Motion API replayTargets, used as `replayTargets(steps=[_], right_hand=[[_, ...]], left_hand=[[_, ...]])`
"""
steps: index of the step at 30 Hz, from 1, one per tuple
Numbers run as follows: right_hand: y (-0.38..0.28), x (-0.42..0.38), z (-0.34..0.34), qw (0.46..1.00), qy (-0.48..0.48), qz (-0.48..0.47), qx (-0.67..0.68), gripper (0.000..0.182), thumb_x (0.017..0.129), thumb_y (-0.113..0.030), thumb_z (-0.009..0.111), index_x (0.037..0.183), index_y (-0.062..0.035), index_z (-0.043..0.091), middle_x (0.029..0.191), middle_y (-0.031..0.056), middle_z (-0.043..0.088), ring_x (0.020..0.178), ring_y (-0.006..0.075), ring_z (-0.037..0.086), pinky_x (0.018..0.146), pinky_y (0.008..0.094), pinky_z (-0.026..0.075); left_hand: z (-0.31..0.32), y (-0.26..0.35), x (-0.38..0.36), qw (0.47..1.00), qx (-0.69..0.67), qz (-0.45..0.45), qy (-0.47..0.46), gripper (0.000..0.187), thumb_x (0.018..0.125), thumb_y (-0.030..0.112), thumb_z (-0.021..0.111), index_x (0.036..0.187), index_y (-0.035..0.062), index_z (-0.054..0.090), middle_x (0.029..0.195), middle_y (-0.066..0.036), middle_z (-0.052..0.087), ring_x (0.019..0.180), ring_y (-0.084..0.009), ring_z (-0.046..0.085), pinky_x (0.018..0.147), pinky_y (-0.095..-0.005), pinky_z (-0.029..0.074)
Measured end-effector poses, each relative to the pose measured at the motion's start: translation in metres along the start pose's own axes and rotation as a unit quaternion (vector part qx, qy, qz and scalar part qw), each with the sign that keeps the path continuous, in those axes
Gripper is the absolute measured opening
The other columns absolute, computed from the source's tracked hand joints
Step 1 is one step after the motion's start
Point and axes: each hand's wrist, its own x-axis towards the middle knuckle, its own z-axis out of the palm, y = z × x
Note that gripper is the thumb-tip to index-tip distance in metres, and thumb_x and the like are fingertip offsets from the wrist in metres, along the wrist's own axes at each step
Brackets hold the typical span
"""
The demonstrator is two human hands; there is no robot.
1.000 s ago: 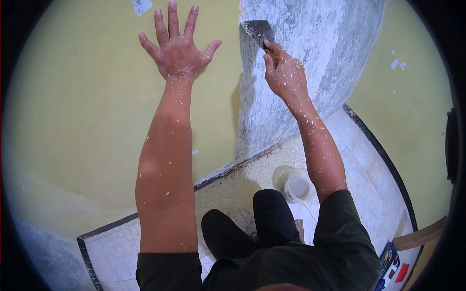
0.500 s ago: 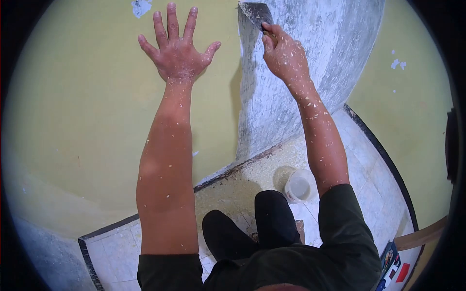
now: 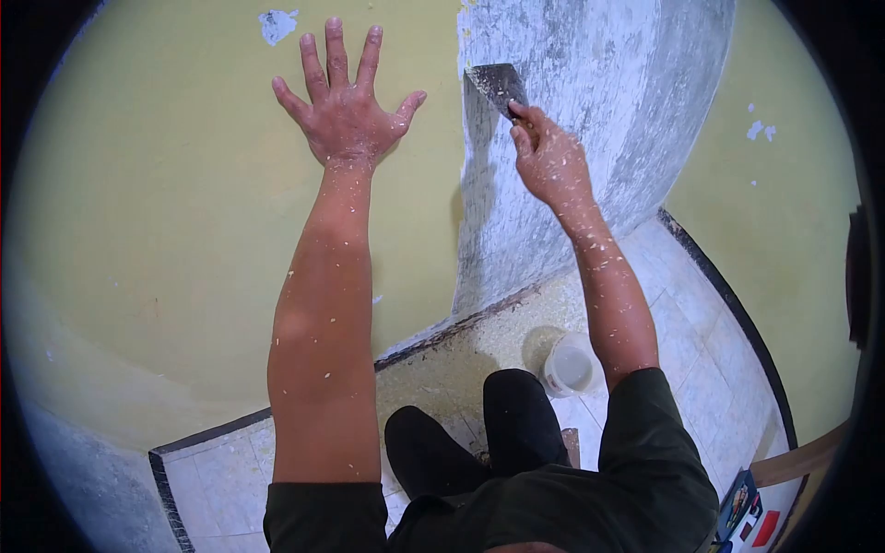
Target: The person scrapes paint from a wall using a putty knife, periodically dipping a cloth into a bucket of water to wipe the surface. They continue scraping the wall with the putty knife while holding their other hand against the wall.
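My left hand (image 3: 350, 120) lies flat with fingers spread on the yellow-green painted wall (image 3: 184, 230). To its right, my right hand (image 3: 553, 161) grips a wide dark scraper (image 3: 498, 88) by its handle. The blade, speckled with paint bits, points up and left and meets the edge between the yellow paint and the scraped grey-white wall area (image 3: 590, 55). Small pale flakes cling to both forearms and to my right hand.
A white bucket (image 3: 572, 366) stands on the tiled floor (image 3: 701, 369), beside my knees. Flakes litter the floor along the wall base. A dark skirting strip (image 3: 728, 295) curves round at the right. Colourful boxes (image 3: 742, 507) sit at the lower right.
In the view, the scraper and my right hand are lower, further down the paint edge. My left hand stays spread on the wall; the whole view has shifted slightly.
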Motion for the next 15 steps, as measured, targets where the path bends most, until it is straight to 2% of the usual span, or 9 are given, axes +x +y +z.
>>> replayTargets(steps=[1, 3, 4, 8, 10, 11, 13, 14, 15], right_hand=[[-0.001, 0.006, -0.003, 1.0, -0.002, -0.001, -0.001, 0.034, 0.099, -0.021, 0.058, 0.132, -0.0173, 0.063, 0.103, 0.0141, 0.075, 0.094, 0.0338, 0.072, 0.082, 0.0443, 0.056], [0.002, 0.01, -0.011, 0.998, 0.028, -0.043, 0.042, 0.03, 0.096, -0.024, 0.058, 0.125, -0.0181, 0.066, 0.102, 0.0148, 0.074, 0.091, 0.0401, 0.069, 0.083, 0.0503, 0.055], [0.006, 0.007, 0.0, 0.998, 0.035, -0.036, 0.043, 0.029, 0.096, -0.024, 0.058, 0.122, -0.0182, 0.068, 0.102, 0.0135, 0.074, 0.09, 0.0397, 0.069, 0.082, 0.0489, 0.055], [-0.001, 0.011, 0.023, 0.998, -0.01, 0.031, 0.058, 0.034, 0.097, -0.025, 0.055, 0.129, -0.0182, 0.062, 0.104, 0.0133, 0.074, 0.093, 0.0425, 0.068, 0.087, 0.0519, 0.053], [-0.01, 0.04, 0.019, 0.988, 0.124, -0.045, 0.076, 0.034, 0.1, -0.028, 0.053, 0.131, -0.017, 0.062, 0.109, 0.0147, 0.073, 0.097, 0.0393, 0.07, 0.089, 0.049, 0.055], [-0.018, 0.053, 0.008, 0.987, 0.125, -0.043, 0.086, 0.034, 0.1, -0.028, 0.053, 0.131, -0.017, 0.062, 0.109, 0.0147, 0.073, 0.097, 0.0393, 0.07, 0.089, 0.049, 0.055], [-0.031, 0.075, -0.019, 0.989, 0.091, -0.078, 0.084, 0.036, 0.099, -0.028, 0.048, 0.131, -0.0168, 0.059, 0.11, 0.0158, 0.072, 0.099, 0.0464, 0.065, 0.091, 0.0548, 0.051], [-0.018, 0.077, -0.015, 0.987, 0.116, -0.108, 0.034, 0.04, 0.101, -0.029, 0.051, 0.139, -0.0155, 0.056, 0.108, 0.0169, 0.073, 0.095, 0.0416, 0.069, 0.091, 0.0517, 0.053], [0.001, 0.063, -0.009, 0.991, 0.08, -0.11, 0.019, 0.04, 0.101, -0.028, 0.051, 0.139, -0.0159, 0.056, 0.106, 0.0177, 0.073, 0.092, 0.0421, 0.07, 0.087, 0.0519, 0.055]], left_hand=[[0.001, -0.001, 0.003, 1.0, 0.0, -0.002, -0.001, 0.095, 0.07, 0.082, 0.064, 0.153, 0.0437, 0.038, 0.169, 0.0, 0.017, 0.154, -0.031, 0.014, 0.113, -0.0739, 0.008], [0.001, 0.001, 0.0, 1.0, 0.009, -0.005, -0.001, 0.096, 0.071, 0.083, 0.062, 0.154, 0.0441, 0.036, 0.169, 0.0, 0.017, 0.154, -0.0312, 0.013, 0.112, -0.0746, 0.008], [0.001, 0.004, -0.004, 1.0, 0.006, -0.008, -0.013, 0.096, 0.071, 0.083, 0.062, 0.154, 0.0441, 0.036, 0.169, 0.0, 0.017, 0.154, -0.0312, 0.013, 0.112, -0.0746, 0.008], [-0.002, 0.003, 0.002, 0.999, -0.014, 0.02, 0.044, 0.097, 0.07, 0.085, 0.061, 0.154, 0.0441, 0.036, 0.168, 0.0, 0.018, 0.154, -0.0327, 0.014, 0.111, -0.0757, 0.008], [-0.001, 0.004, 0.001, 0.998, -0.013, 0.024, 0.049, 0.097, 0.07, 0.086, 0.06, 0.154, 0.0437, 0.036, 0.168, -0.001, 0.018, 0.154, -0.0334, 0.015, 0.111, -0.0762, 0.008], [0.0, 0.002, 0.002, 0.999, 0.002, 0.022, 0.041, 0.098, 0.069, 0.087, 0.06, 0.154, 0.0433, 0.036, 0.168, -0.002, 0.019, 0.154, -0.0337, 0.015, 0.111, -0.0764, 0.008], [0.004, -0.001, 0.002, 0.999, 0.018, 0.029, 0.032, 0.098, 0.069, 0.087, 0.06, 0.154, 0.0429, 0.037, 0.168, -0.002, 0.019, 0.153, -0.0341, 0.015, 0.11, -0.0766, 0.008], [0.005, 0.0, 0.002, 0.999, 0.013, 0.028, 0.038, 0.099, 0.069, 0.088, 0.06, 0.154, 0.0425, 0.037, 0.168, -0.003, 0.019, 0.153, -0.0344, 0.015, 0.11, -0.0767, 0.007], [0.005, 0.0, 0.0, 0.999, 0.006, 0.024, 0.039, 0.099, 0.069, 0.088, 0.06, 0.154, 0.0421, 0.037, 0.168, -0.003, 0.019, 0.153, -0.0346, 0.015, 0.11, -0.0769, 0.007]])
